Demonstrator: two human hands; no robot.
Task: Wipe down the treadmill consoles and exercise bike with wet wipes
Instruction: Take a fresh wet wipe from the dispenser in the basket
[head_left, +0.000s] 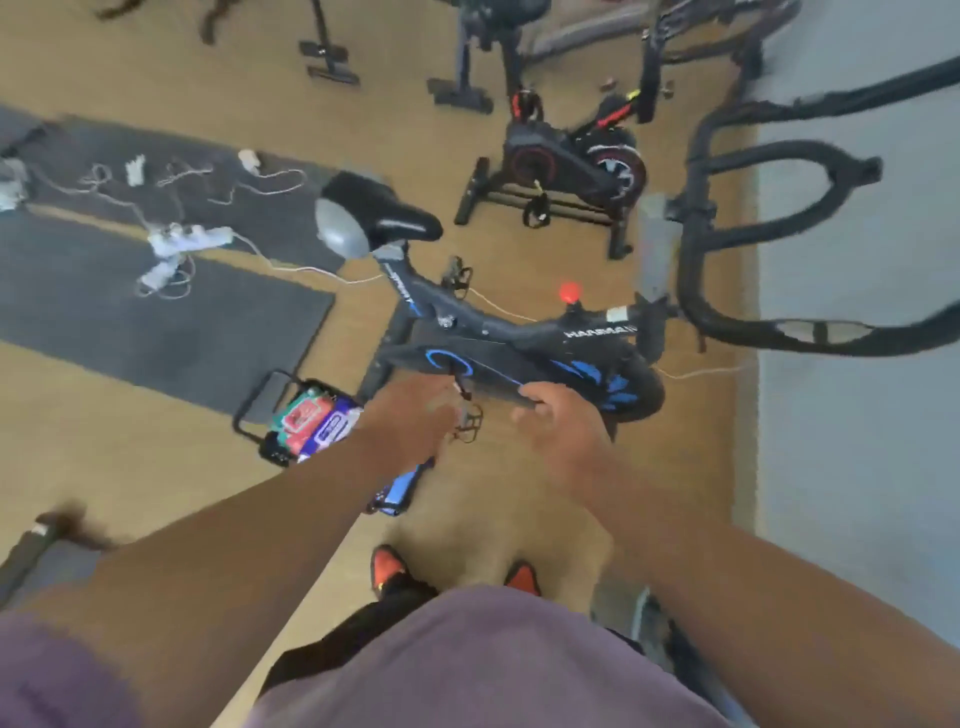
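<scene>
Bare floor (483, 499) lies before the exercise bike (519, 353); wipe packs (317, 423) crowd its left.

A: Where does the exercise bike (498, 343) stand?
B: On the floor, before the person's feet; its saddle (379, 213) lies left, its handlebars (769, 218) right.

A: And around it?
B: Wipe packs (311, 423) left of both hands; mats (156, 306) farther left; second bike (566, 166) behind.

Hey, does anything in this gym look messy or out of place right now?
Yes. White power strips and cables lie tangled across the dark floor mats, and one cord trails under the exercise bike.
</scene>
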